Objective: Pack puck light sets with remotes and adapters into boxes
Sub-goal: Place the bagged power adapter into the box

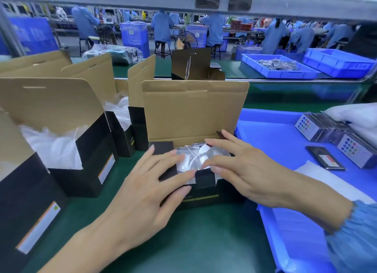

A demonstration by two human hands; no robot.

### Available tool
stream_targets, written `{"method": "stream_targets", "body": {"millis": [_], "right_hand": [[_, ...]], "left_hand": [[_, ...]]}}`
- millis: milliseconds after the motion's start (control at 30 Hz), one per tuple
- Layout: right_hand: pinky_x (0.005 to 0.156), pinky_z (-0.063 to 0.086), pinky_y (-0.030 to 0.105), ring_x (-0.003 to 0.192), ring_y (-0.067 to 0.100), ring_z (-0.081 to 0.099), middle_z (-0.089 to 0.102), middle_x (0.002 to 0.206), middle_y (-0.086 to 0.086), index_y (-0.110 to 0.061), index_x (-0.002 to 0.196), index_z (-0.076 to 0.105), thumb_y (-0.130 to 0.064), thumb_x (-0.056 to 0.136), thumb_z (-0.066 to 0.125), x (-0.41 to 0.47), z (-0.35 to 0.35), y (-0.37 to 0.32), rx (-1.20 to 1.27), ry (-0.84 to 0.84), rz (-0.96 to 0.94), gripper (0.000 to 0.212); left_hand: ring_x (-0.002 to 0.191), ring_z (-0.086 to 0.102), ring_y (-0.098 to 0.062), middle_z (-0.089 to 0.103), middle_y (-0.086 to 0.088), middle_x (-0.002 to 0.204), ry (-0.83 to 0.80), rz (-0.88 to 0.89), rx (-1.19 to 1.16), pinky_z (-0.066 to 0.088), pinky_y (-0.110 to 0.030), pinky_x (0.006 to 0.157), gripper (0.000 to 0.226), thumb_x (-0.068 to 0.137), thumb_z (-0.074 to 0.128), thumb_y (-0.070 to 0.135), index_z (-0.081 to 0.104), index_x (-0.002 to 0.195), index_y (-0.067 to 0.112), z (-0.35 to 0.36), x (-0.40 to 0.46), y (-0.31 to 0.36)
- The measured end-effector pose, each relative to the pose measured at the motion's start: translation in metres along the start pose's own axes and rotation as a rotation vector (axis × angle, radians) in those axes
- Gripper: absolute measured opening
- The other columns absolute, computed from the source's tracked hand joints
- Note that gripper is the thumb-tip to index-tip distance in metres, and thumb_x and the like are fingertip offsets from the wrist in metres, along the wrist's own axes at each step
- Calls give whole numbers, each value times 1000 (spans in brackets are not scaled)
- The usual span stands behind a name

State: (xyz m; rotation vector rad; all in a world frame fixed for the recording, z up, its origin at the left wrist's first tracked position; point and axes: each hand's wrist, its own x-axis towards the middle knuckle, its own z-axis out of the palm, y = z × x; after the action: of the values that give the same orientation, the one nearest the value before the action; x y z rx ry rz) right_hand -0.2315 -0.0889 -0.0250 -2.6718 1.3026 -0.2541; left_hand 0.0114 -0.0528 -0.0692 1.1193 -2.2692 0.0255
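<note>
Step in hand: seating the contents in the open box (pixel 195 130), then closing. Box sits on the green bench (pixel 204 242), at the near-left edge of the blue tray (pixel 285 221), lid flap standing upright at the back.

Clear bag with a white cable or adapter (pixel 199 157) lies in the box mouth, on top; exact item hard to tell through the plastic.

Left hand (pixel 142 193): fingers straight and spread, pressing the left side flap and the bag's near edge, nothing gripped. Right hand (pixel 240 168): flat, fingers extended over the bag, pressing down. Both grips wide, holding nothing.

Box long axis runs left-right, parallel to the bench's near edge; opening faces up, lid hinge on the far side.

Next, my read: tuck both side flaps over the bag, then fold the lid forward and seat its tab at the front. Bag must sit below the rim first.

Remotes (pixel 312 129) are stacked at the tray's far-right corner. Filled open boxes (pixel 67 150) stand along the bench's left edge.
</note>
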Motion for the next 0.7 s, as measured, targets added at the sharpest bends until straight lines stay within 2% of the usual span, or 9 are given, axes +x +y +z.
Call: {"method": "stream_targets", "body": {"millis": [133,233,333,400,467,500,533,567,700], "right_hand": [[115,-7,11,141,15,17,45,144,-3,-30,140,48,-43,103,25,-2,-1,-4,-47,98,-58,46],[118,-2,16,146,10,9,42,146,-10,-37,143,44,-49,101,28,-3,0,0,-24,105,-37,47],[122,6,27,150,10,-1,34,150,-18,-41,144,40,-51,98,35,-5,4,1,8,80,-14,47],[122,8,30,150,11,1,34,151,-19,-40,144,41,-51,98,40,-5,7,-1,18,108,-13,47],[122,12,31,149,15,10,40,148,-18,-39,141,46,-58,93,44,-3,8,-2,-2,145,-17,52],[122,15,31,148,16,17,45,143,-16,-37,138,50,-62,90,46,-2,7,-2,-15,168,-24,54],[121,17,30,146,18,25,51,136,-13,-34,134,55,-63,88,50,-2,6,-1,-17,197,-36,55],[121,20,31,142,18,33,56,127,-10,-31,130,60,-62,87,54,-2,6,0,-2,229,-53,53],[113,36,39,139,20,38,60,103,-7,-24,112,72,-53,85,65,-5,16,4,114,332,-102,40]], "left_hand": [[121,57,0,66,23,122,-36,-120,-223,39,-38,112,38,102,36,42,63,129,37,-17,9,-7],[97,66,-1,71,25,103,55,-235,-341,47,-26,94,32,102,51,24,54,129,41,-21,29,-20],[85,70,-2,57,11,112,285,-417,-462,56,-28,89,65,83,76,-2,50,126,39,-14,41,-24],[83,67,-4,39,5,126,330,-486,-473,59,-23,82,104,74,84,-2,26,147,44,-9,48,-25],[85,67,-3,31,17,140,329,-501,-481,60,-23,79,131,70,88,3,-2,153,50,-5,52,-25],[85,68,-3,35,34,136,323,-491,-496,59,-24,80,135,69,89,6,-7,153,50,-3,54,-24],[85,70,-3,40,52,120,322,-477,-516,58,-25,82,135,69,90,8,-8,153,48,-1,54,-23],[85,71,-3,47,53,108,329,-464,-537,57,-26,84,133,69,89,8,-5,154,47,1,54,-22],[92,71,-10,54,29,113,395,-454,-656,59,-36,90,110,70,87,3,22,153,35,3,51,-24]]}}
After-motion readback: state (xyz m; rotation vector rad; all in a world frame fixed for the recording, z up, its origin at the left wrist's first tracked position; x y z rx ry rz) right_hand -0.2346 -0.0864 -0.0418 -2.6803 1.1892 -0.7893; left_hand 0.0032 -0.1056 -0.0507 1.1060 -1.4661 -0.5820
